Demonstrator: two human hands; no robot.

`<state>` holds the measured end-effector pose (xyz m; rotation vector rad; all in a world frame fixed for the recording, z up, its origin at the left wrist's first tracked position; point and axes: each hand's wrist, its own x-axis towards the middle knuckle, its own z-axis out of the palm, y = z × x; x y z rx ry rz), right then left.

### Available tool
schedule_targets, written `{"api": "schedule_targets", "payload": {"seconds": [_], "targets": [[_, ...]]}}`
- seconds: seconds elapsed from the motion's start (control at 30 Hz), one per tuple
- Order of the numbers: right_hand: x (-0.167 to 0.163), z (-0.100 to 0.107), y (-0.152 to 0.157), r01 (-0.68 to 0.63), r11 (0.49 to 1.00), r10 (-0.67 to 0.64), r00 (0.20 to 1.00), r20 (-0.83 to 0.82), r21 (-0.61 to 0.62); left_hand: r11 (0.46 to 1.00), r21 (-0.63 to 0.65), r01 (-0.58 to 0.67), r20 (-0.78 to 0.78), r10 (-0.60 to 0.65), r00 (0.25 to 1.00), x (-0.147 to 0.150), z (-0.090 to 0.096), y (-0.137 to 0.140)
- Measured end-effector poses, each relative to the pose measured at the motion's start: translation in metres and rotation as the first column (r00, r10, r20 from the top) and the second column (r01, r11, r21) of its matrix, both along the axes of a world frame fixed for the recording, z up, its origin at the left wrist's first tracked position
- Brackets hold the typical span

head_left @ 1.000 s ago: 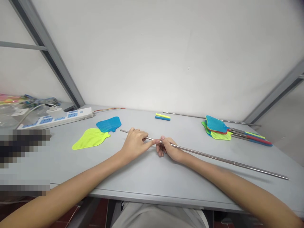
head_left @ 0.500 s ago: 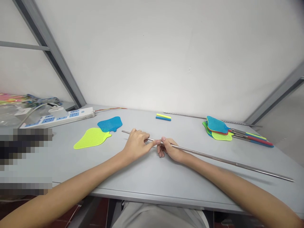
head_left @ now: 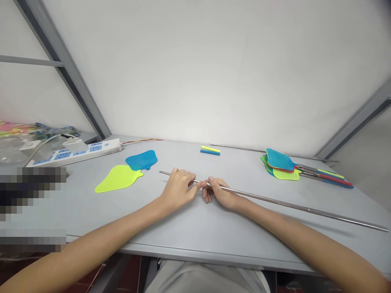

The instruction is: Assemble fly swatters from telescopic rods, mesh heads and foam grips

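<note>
A long thin metal telescopic rod [head_left: 275,200] slants across in front of me, its thin end at the left and its thicker end at the far right. My left hand [head_left: 180,188] is closed over the rod near the thin end, thumb and fingers around it. Close beside it, my right hand [head_left: 221,192] pinches the rod between thumb and fingers, with the rod passing above my right forearm. Left of my hands, a blue fly swatter head [head_left: 142,159] overlaps a yellow-green swatter head [head_left: 118,179], both lying flat without rods.
Two short sleeves, yellow [head_left: 210,149] and blue [head_left: 210,152], lie at the back. Behind them a second metal rod [head_left: 238,148] runs along the wall. Stacked fly swatters [head_left: 279,160] lie at the right. A white power strip [head_left: 105,149] with plugs sits at the left on the grey table [head_left: 183,232].
The metal rod has shifted slightly to the right, so its far end reaches nearer the right edge. Both hands keep their grip in nearly the same place.
</note>
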<state>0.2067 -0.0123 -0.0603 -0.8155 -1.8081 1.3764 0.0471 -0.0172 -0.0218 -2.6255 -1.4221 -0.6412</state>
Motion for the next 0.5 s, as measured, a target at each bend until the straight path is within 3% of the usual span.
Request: {"api": "schedule_targets", "payload": {"seconds": [0.33,0.5], "targets": [[0.0004,0.0019,-0.0014,-0.014,1.0,0.014,1.0,0.003,0.013,1.0,-0.007,0.015,0.001,-0.015,1.0,0.0026,-0.0035,-0.0034],[0.0008,0.0051,0.0007,0.015,1.0,-0.015,0.999,0.033,-0.007,0.997,-0.078,0.005,0.034,-0.002,0.999,0.0031,-0.0088,-0.0003]]}}
